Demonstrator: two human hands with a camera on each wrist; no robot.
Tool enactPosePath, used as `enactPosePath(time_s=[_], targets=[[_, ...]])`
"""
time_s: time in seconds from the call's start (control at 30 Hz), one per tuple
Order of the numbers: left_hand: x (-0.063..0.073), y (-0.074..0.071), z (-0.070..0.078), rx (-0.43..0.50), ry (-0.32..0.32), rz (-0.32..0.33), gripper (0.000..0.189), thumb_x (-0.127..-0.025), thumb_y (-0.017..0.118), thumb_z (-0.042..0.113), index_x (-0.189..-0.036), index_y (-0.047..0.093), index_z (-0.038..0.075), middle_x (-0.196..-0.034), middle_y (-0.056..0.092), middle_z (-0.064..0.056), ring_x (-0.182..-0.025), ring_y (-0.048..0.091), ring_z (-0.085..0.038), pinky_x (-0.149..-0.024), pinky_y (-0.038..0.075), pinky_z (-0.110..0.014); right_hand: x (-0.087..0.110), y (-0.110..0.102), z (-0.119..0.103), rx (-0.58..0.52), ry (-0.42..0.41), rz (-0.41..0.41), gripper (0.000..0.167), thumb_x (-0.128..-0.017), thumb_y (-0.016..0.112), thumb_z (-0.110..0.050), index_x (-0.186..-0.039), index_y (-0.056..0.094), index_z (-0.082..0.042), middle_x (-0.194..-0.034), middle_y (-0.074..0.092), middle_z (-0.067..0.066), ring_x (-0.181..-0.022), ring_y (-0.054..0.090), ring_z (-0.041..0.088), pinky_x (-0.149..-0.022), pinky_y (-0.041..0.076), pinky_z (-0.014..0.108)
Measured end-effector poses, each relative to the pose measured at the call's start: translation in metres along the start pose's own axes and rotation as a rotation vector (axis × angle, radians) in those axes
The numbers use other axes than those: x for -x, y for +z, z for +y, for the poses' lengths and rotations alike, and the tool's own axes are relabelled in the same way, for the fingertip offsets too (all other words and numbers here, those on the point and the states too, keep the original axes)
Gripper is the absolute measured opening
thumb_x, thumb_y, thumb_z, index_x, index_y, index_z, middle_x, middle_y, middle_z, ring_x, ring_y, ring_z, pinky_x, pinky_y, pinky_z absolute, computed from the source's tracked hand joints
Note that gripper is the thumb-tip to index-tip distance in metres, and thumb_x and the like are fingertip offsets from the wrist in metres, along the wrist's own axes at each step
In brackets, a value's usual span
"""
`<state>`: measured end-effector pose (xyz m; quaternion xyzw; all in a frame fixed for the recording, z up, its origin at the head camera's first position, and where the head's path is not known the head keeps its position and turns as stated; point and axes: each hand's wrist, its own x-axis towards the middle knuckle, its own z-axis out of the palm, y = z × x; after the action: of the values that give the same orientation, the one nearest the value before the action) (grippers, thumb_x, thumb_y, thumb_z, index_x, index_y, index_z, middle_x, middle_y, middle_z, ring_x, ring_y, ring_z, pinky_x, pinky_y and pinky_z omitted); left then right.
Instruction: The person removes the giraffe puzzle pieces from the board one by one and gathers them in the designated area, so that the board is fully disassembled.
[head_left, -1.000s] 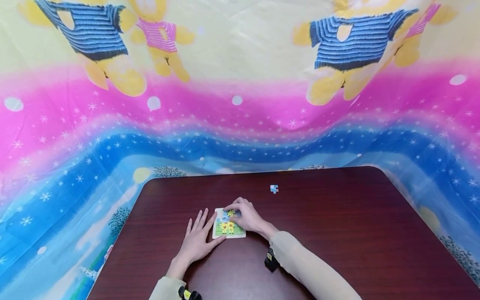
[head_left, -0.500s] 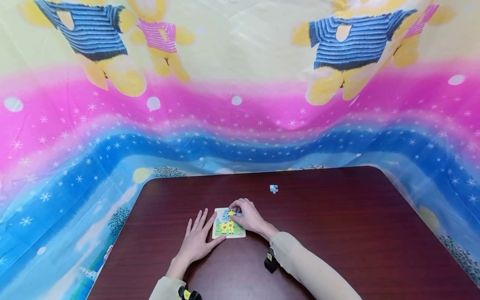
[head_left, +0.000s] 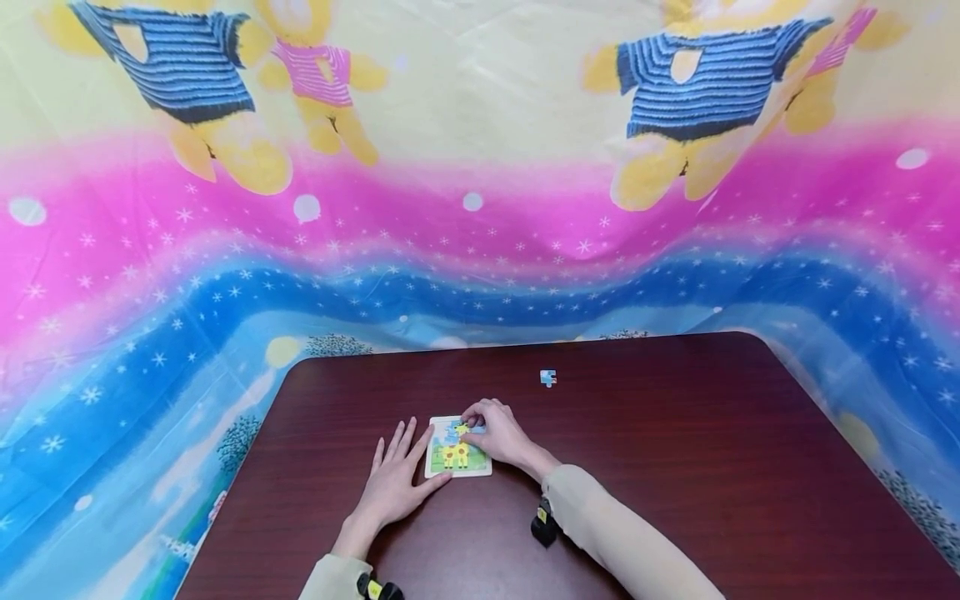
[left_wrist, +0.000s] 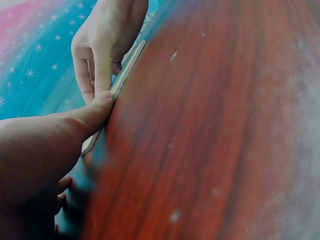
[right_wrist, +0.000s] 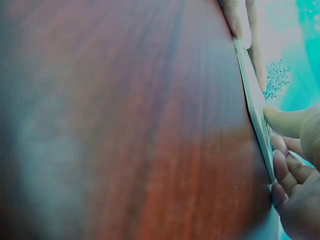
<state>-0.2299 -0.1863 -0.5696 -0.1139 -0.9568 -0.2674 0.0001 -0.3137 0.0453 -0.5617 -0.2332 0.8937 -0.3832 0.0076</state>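
A small square jigsaw puzzle board (head_left: 472, 469) with a pale rim and a yellow giraffe picture lies flat on the table in the head view. My left hand (head_left: 396, 482) spreads its fingers along the board's left side; its thumb touches the near edge and its index finger the upper left corner. Over the upper right part, my right hand (head_left: 498, 432) pinches a puzzle piece (head_left: 461, 430) with a giraffe head on it, between thumb and curled fingers. That hand covers the board's upper right corner. In both wrist views the board (right_wrist: 254, 110) shows edge-on.
Another puzzle piece (head_left: 548, 378), light blue with a bit of red, lies by itself towards the table's far edge. The dark red-brown table (head_left: 675, 467) has rounded far corners. A printed cloth (head_left: 480, 242) hangs behind and beside it.
The right hand's fingers have drawn in from the board's upper left towards the giraffe-head piece. The left hand and the lone piece have stayed in place.
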Motion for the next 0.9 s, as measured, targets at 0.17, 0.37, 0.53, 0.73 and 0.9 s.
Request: enactPosePath(time_s=[0.17, 0.37, 0.53, 0.73, 0.9], targets=[[-0.0001, -0.003, 0.0036, -0.027, -0.017, -0.029, 0.091, -0.1, 0.072, 0.063, -0.173, 0.039, 0.02, -0.183, 0.027, -0.019, -0.171, 0.019, -0.045, -0.135, 0.011, -0.074, -0.0007, -0.0015, -0.0044, 0.016, 0.018, -0.017, 0.018, -0.096, 0.086, -0.016, -0.109, 0.077, -0.008, -0.097, 0.068, 0.0, -0.097, 0.055, 0.016, -0.099, 0.04, 0.045], [0.0004, -0.0013, 0.002, 0.0, 0.008, -0.006, 0.092, -0.098, 0.072, 0.066, -0.171, 0.042, 0.018, -0.181, 0.029, -0.023, -0.169, 0.022, -0.048, -0.134, 0.012, -0.076, 0.0013, -0.0018, -0.0066, 0.04, 0.009, -0.031, 0.015, -0.099, 0.083, -0.014, -0.109, 0.074, -0.008, -0.101, 0.066, 0.002, -0.101, 0.051, 0.017, -0.095, 0.04, 0.04], [0.0001, -0.0035, 0.004, -0.029, -0.012, -0.023, 0.087, -0.1, 0.072, 0.063, -0.171, 0.042, 0.023, -0.182, 0.027, -0.021, -0.171, 0.02, -0.046, -0.135, 0.012, -0.076, 0.0028, -0.0028, -0.0053, 0.043, -0.037, -0.027, 0.015, -0.098, 0.084, -0.013, -0.11, 0.077, -0.008, -0.11, 0.07, 0.006, -0.105, 0.054, 0.02, -0.096, 0.043, 0.042], [0.001, -0.0052, 0.0073, -0.058, -0.013, -0.055, 0.072, -0.103, 0.069, 0.061, -0.167, 0.049, 0.036, -0.183, 0.024, -0.021, -0.172, 0.017, -0.047, -0.134, 0.011, -0.077, 0.0039, -0.0039, -0.0032, 0.042, -0.056, -0.037, 0.021, -0.095, 0.088, -0.019, -0.111, 0.08, -0.009, -0.111, 0.071, 0.005, -0.107, 0.055, 0.021, -0.096, 0.043, 0.042], [0.0005, -0.005, 0.0073, -0.07, -0.018, -0.065, 0.069, -0.103, 0.067, 0.061, -0.166, 0.05, 0.038, -0.183, 0.023, -0.02, -0.172, 0.015, -0.046, -0.135, 0.01, -0.077, 0.0043, -0.0024, -0.0012, 0.044, -0.048, -0.03, 0.026, -0.093, 0.09, -0.023, -0.113, 0.079, -0.01, -0.111, 0.07, 0.004, -0.106, 0.054, 0.019, -0.096, 0.043, 0.04]])
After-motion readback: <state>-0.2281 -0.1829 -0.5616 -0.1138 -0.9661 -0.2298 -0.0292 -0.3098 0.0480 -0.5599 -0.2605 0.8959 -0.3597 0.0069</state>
